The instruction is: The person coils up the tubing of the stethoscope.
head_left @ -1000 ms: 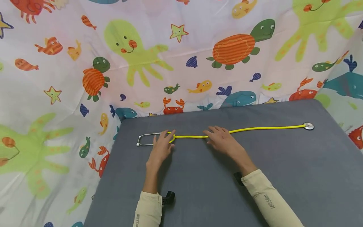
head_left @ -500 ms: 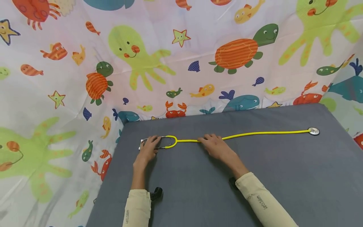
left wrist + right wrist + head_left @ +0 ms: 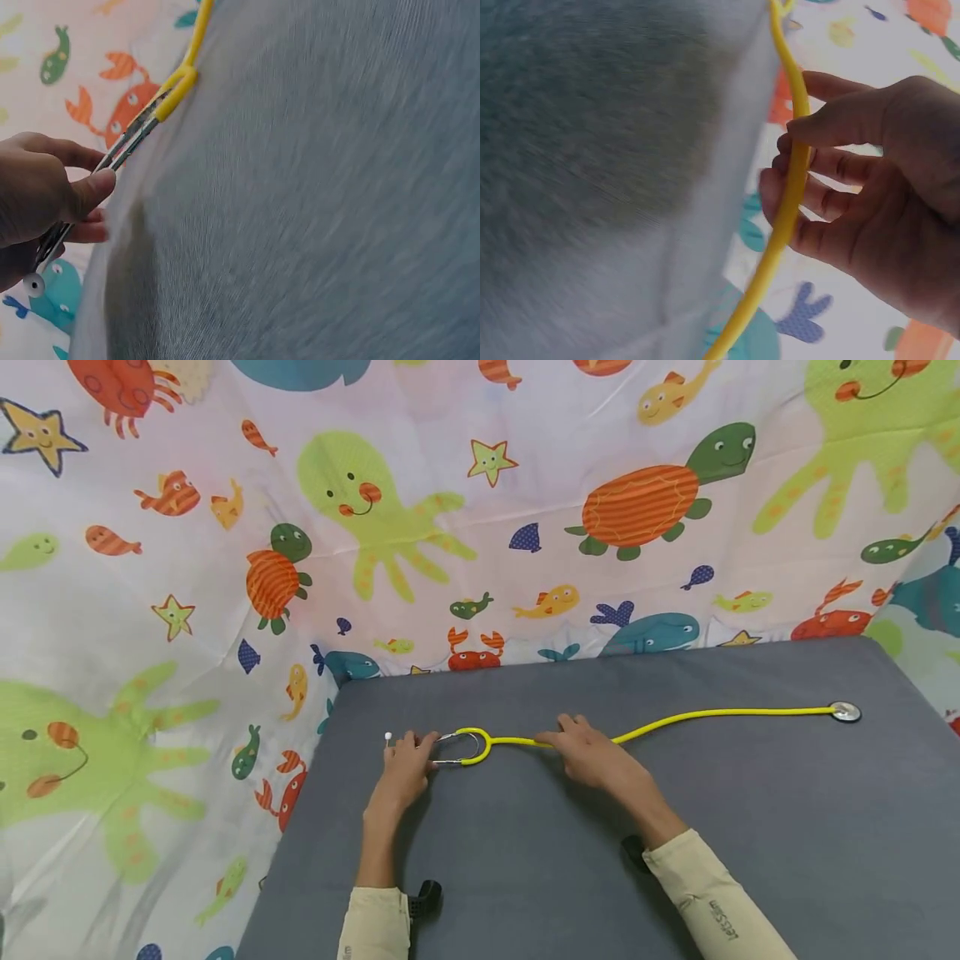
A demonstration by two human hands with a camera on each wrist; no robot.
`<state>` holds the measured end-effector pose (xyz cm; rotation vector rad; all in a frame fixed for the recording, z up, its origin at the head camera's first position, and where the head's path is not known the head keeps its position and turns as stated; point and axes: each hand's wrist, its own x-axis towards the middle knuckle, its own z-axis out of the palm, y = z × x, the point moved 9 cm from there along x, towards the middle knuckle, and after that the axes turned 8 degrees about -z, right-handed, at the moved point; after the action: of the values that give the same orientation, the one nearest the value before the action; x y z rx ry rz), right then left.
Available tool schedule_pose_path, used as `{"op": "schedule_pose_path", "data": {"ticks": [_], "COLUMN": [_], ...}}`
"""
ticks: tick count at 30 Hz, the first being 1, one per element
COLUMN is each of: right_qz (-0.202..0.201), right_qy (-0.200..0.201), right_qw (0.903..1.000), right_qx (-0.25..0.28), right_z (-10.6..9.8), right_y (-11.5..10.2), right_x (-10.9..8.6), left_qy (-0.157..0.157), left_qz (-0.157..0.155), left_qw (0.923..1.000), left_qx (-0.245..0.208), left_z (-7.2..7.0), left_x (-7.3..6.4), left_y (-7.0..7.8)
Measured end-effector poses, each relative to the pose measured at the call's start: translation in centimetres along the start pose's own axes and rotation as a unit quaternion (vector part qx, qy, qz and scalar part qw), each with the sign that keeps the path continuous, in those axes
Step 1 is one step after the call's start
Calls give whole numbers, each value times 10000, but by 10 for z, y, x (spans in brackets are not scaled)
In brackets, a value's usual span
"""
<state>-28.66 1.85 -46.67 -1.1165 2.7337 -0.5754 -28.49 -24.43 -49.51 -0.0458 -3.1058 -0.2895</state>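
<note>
A stethoscope with yellow tubing (image 3: 697, 714) stretches left to right across the grey table. Its round silver chest piece (image 3: 845, 712) lies at the far right. My left hand (image 3: 403, 774) grips the metal ear tubes at the other end, covering part of them. In the left wrist view, the thumb and fingers close on the ear tubes (image 3: 129, 142), and a white ear tip (image 3: 34, 284) pokes out below the hand. My right hand (image 3: 600, 762) holds the tubing right of the Y-shaped fork (image 3: 486, 745); in the right wrist view, thumb and fingers pinch the yellow tube (image 3: 793, 176).
The grey tabletop (image 3: 525, 860) reaches toward me below both hands. A white cloth (image 3: 420, 410) printed with sea animals hangs behind the table and along its left side. Each wrist wears a black strap device (image 3: 426, 900).
My left hand has moved left from the fork to the ear tubes and now grips them. My right hand, earlier lying over the tubing, now pinches it. The chest piece stays on the table.
</note>
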Motion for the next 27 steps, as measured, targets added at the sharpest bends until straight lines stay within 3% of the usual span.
{"op": "schedule_pose_path", "data": {"ticks": [4, 8, 12, 16, 21, 27], "right_qz": [-90, -310, -867, -1355, -1417, -1696], "right_qy": [279, 858, 1297, 1416, 1497, 1853], "right_qw": [9988, 9936, 9853, 9796, 9779, 9628], "right_qx": [-389, -660, -688, -434, 356, 993], "right_z": [-22, -48, -65, -71, -75, -77], "right_y": [-9, -20, -32, -40, -39, -41], "right_x": [-9, -20, -27, -29, -27, -25], "left_qy": [426, 869, 936, 1012, 831, 755], "left_qz": [296, 768, 1096, 1345, 1478, 1281], "left_qw": [9986, 9930, 9889, 9851, 9851, 9826], "left_qx": [109, 218, 370, 345, -297, -1115], "left_z": [-10, -22, -23, -23, -30, -44], "left_x": [-11, -20, -23, -25, -27, -30], "left_y": [21, 49, 70, 88, 110, 129]}}
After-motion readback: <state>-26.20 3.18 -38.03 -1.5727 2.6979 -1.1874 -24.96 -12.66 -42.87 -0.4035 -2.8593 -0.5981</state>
